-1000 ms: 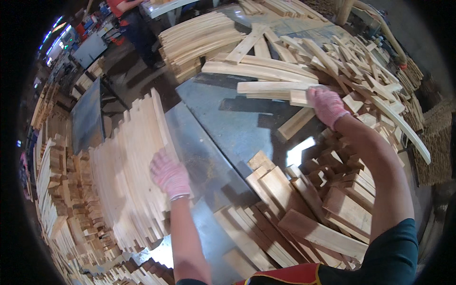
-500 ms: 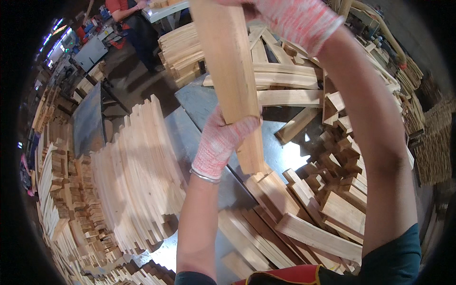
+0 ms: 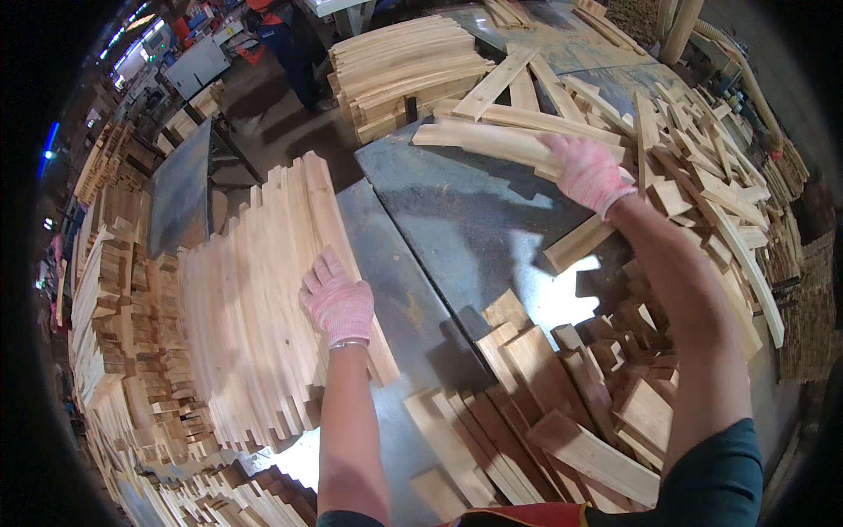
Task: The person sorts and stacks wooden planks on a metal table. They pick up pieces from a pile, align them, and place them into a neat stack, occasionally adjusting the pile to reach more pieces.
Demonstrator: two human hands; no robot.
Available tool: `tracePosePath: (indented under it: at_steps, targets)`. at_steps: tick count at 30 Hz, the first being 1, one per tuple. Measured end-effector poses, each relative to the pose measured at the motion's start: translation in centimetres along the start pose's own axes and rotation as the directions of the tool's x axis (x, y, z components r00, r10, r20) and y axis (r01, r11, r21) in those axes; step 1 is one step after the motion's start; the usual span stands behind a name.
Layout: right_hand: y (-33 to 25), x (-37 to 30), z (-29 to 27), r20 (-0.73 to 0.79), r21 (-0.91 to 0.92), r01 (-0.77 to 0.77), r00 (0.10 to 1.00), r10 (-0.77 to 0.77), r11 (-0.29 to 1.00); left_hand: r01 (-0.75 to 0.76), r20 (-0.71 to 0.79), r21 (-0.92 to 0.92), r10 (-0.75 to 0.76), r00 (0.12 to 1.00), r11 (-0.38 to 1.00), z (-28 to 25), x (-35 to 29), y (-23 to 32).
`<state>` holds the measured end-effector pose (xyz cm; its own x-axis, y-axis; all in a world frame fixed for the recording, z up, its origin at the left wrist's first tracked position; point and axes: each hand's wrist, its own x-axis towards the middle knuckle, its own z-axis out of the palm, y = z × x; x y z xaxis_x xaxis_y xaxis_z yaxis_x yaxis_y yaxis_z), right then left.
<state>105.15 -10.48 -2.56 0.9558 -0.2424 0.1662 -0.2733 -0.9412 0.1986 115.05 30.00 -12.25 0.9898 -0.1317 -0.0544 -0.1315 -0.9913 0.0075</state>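
My left hand (image 3: 337, 299), in a pink-and-white knit glove, lies with spread fingers on a row of pale boards (image 3: 255, 299) placed side by side. It touches the boards near the row's right edge. My right hand (image 3: 590, 173), gloved alike, reaches out to the far right and closes over the right part of a long wooden board (image 3: 483, 140). Its fingers are slightly blurred, and the thumb's grip is partly hidden. Other boards cross behind that one. A metal bracelet (image 3: 349, 342) circles my left wrist.
A grey metal table (image 3: 439, 198) carries the boards. Short blocks and offcuts (image 3: 615, 351) crowd its right side, and loose strips (image 3: 702, 167) lie heaped beyond. More stacked boards (image 3: 404, 66) stand at the back. A person (image 3: 290, 53) stands far left.
The board that both hands held up now lies at the right edge of the row. My left hand has moved left onto the row; my right hand has come down onto another board.
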Motion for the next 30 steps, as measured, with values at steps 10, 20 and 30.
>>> tracePosePath:
  at_steps: [10, 20, 30]
  targets:
    - [-9.5, 5.8, -14.5, -0.092, 0.955, 0.062, 0.992, -0.09, -0.29, 0.182, -0.083, -0.902, 0.571, 0.817, -0.391, -5.6, -1.9, 9.0]
    - [6.1, 1.4, 8.0, 0.036, -0.341, -0.29, 0.946, 0.321, 0.894, 0.041, -0.049, -0.516, -0.078, 0.996, 0.856, 0.4, 2.2, 4.0]
    - [-1.2, 3.6, 3.9, 0.286, 0.669, -0.109, 0.951, -0.119, 0.735, -0.072, -0.019, -0.063, 0.071, 0.997, 0.995, -0.4, 1.5, 2.5]
